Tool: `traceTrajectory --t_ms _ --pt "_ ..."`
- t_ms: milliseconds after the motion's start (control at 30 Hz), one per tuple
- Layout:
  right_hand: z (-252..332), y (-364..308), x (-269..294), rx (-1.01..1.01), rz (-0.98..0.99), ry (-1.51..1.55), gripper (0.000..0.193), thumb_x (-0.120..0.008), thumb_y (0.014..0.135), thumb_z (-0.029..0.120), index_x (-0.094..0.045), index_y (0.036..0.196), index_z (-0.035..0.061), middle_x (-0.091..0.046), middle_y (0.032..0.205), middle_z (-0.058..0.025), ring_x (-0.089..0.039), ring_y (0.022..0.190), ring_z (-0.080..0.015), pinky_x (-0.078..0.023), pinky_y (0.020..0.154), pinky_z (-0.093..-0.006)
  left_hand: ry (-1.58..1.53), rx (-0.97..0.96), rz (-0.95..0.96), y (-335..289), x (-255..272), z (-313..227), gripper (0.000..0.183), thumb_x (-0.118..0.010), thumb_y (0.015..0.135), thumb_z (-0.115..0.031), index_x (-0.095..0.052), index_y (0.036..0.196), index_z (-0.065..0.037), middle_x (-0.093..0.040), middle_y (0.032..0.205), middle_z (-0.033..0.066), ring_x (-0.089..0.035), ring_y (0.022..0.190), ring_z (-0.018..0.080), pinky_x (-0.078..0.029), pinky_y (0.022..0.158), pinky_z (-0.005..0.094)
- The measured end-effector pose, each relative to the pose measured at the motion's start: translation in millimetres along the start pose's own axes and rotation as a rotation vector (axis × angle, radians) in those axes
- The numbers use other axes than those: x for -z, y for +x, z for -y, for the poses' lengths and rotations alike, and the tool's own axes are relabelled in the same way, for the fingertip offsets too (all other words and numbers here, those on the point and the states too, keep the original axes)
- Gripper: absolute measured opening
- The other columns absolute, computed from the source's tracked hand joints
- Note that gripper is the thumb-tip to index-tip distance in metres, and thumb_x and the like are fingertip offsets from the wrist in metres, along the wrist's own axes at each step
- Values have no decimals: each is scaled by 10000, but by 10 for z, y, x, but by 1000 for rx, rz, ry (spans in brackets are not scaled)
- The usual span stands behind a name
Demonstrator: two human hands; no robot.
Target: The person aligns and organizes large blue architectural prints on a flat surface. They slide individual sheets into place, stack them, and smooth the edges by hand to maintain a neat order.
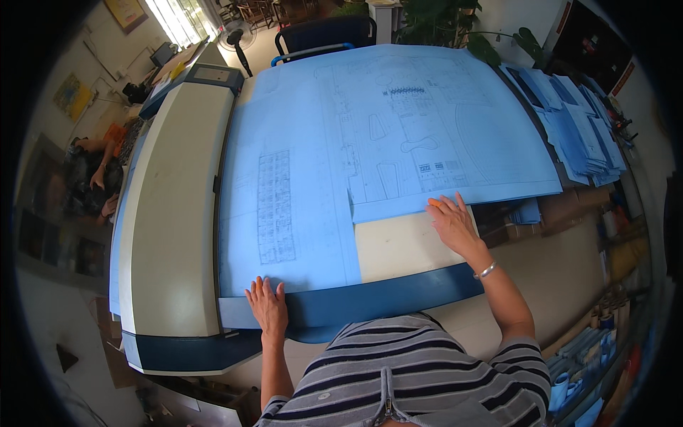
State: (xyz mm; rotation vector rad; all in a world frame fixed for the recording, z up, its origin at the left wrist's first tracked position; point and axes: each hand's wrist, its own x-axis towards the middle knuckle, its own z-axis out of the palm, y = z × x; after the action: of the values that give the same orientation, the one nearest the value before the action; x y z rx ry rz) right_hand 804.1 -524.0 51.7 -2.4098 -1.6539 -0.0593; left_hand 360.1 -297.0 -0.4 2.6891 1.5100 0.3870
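Note:
A large blue sheet printed with a plan drawing (441,121) covers the wide machine bed, its right part overhanging the bed's edge. Left of it, a second drawing with a long gridded block (276,206) reaches the near edge. My left hand (268,306) rests flat, fingers stretched, on the dark blue front rim (377,299) and the sheet's near margin. My right hand (454,224) has its fingers spread over the near edge of the plan sheet, above a bare cream patch of bed (395,249). An orange cover (435,203) shows at one of its fingertips.
The machine's long cream housing (171,213) borders the sheets on the left. Stacks of folded blue sheets (580,132) stand at right. A dark chair (327,35) is behind the far edge. Another person's hand (98,178) shows at far left. Rolls (569,384) lie lower right.

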Motion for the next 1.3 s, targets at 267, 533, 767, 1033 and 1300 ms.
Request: traceTrajectory --t_ms 267,533,767,1033,1300 --pt "-225 283 -97 172 -136 -81 230 -603 873 45 -655 1097 64 -662 1184 -67 -588 1164 -275 -293 1205 -532 2 -5 -2 1 106 -58 436 -548 1028 -318 -576 1297 23 -538 1413 264 -436 1379 418 -223 1202 555" --pt "-262 313 -269 262 -303 -90 80 -632 789 20 -643 854 65 -651 941 -41 -616 921 -211 -356 1181 -508 -61 -89 -11 31 247 -311 459 -646 964 -294 -578 1292 21 -544 1410 255 -435 1382 420 -224 1201 574" --pt "-252 309 -127 282 -280 -57 100 -651 763 11 -657 833 82 -637 839 -41 -607 845 -216 -373 1162 -511 -116 -191 -12 64 393 -674 461 -669 950 -293 -590 1278 21 -546 1410 245 -447 1370 428 -228 1190 593" --pt "-226 299 -196 225 -445 79 84 -650 758 14 -636 800 85 -585 730 -50 -588 785 -258 -464 1037 -483 -152 -348 -36 254 419 -1005 512 -718 915 -291 -574 1292 25 -543 1399 243 -448 1362 434 -260 1181 580" --pt "-81 119 -53 255 -422 238 155 -620 751 -34 -700 817 81 -611 782 -64 -599 811 -286 -493 997 -463 -154 -510 -99 773 265 -1185 567 -719 873 -146 -506 1367 33 -454 1477 265 -412 1396 448 -290 1177 567"
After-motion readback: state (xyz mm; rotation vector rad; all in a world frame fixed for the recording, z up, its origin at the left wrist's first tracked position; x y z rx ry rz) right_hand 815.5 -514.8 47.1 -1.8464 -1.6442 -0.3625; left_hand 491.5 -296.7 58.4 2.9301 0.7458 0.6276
